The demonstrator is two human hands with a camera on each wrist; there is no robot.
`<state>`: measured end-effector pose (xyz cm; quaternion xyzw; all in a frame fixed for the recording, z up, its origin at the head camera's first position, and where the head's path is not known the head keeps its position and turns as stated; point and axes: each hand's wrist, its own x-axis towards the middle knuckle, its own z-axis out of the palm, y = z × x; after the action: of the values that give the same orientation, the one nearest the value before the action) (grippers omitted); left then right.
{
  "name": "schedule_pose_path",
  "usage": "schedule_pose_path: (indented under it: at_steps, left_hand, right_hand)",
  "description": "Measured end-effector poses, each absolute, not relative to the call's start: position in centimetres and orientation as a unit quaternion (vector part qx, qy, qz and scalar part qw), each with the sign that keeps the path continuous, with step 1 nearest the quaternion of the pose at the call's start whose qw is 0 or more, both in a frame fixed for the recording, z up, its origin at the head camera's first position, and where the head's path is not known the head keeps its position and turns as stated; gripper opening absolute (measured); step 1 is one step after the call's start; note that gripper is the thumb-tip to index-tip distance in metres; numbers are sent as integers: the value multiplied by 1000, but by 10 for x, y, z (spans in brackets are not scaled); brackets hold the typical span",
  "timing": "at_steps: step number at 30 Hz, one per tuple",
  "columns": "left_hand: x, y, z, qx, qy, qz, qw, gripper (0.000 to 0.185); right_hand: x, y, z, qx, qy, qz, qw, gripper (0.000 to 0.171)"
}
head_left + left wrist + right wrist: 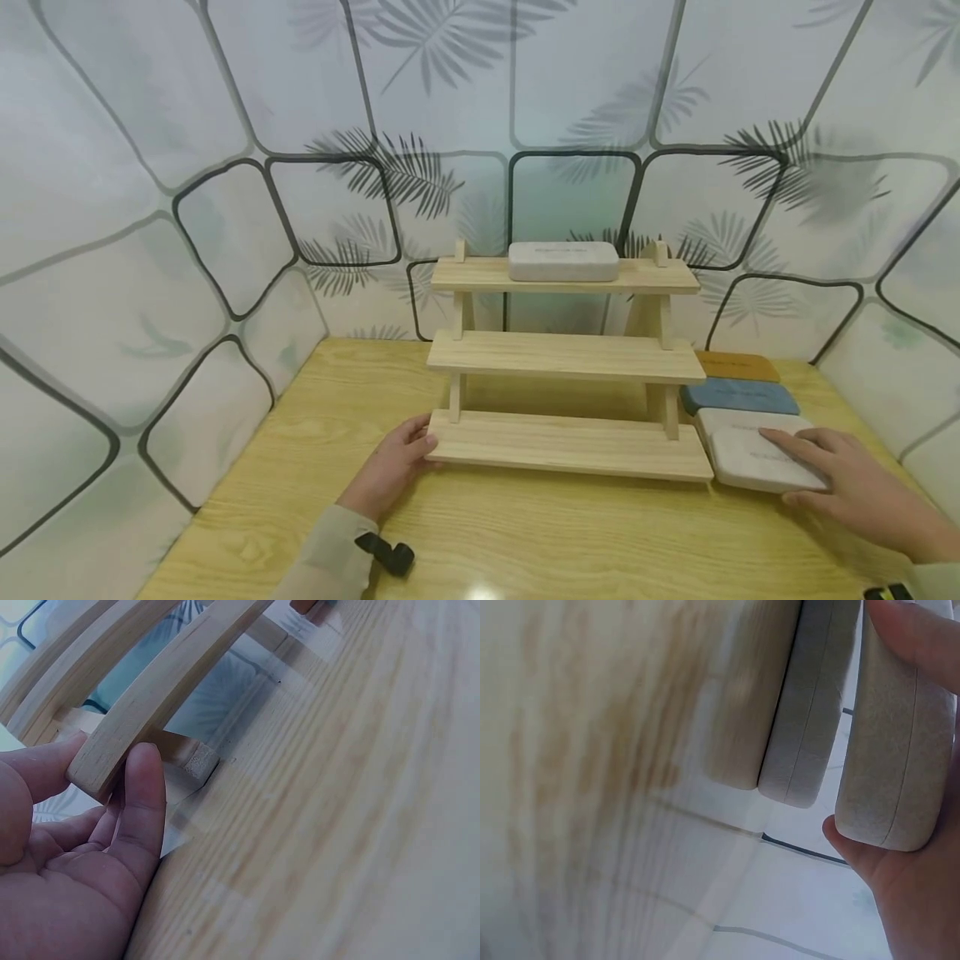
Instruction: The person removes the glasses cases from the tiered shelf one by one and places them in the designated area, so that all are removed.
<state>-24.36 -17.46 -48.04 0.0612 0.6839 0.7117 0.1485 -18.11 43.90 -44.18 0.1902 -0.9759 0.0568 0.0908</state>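
My left hand [393, 467] pinches the left end of the lowest board of a three-tier wooden display stand [570, 446]. In the left wrist view, the thumb and fingers [145, 795] lie on opposite faces of that board [142, 712]. At the stand's right, my right hand [862, 483] grips a white glasses case [765, 454] by its edges. The right wrist view has this case [892, 757] held apart from a second pale case [810, 712] beneath it. One more white glasses case [562, 262] lies on the top tier.
Behind the white cases at the right lie a blue case [742, 396] and an orange-brown case [738, 367]. The wood-grain table [300, 417] meets leaf-patterned walls [577, 200] at the back and both sides.
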Motion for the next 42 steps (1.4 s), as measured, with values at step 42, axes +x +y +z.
schedule_pose_path:
  at_steps: [42]
  left_hand:
    - [-242, -174, -480, 60, 683, 712, 150, 65]
  right_hand:
    - [-188, 444, -458, 173, -982, 59, 56, 77]
